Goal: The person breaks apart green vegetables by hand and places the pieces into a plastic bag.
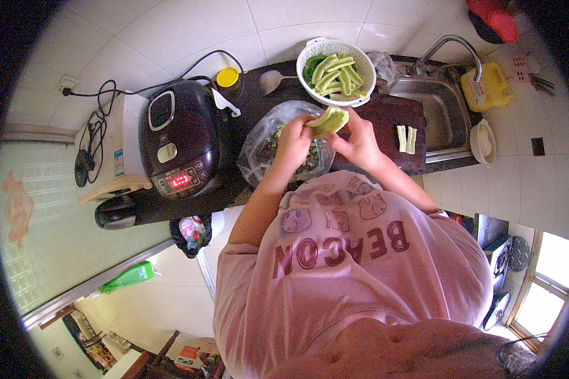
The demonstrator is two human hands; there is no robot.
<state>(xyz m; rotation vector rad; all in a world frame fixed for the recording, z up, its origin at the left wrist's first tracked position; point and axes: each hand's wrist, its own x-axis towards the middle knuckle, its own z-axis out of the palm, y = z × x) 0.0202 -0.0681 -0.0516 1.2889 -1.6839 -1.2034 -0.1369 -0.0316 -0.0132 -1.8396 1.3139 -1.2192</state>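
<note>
Between my two hands is a piece of pale green, ridged gourd (331,121), its hollow inner side partly showing. My left hand (295,142) grips its left end, and my right hand (358,142) holds it from the right and below. Beneath my left hand lies a clear plastic bag (261,142) with chopped green scraps in it. Behind my hands, a white plastic colander (371,76) holds several long green gourd strips (336,71) over darker green pieces. Two short pale strips (407,139) lie side by side on a dark cutting board (384,118).
A black rice cooker (180,137) with a lit display stands at the left, near a yellow-lidded jar (227,77) and a ladle (271,81). At the right is a steel sink (438,106) with a curved faucet (455,40), a yellow jug (488,87) and a white basket (482,142).
</note>
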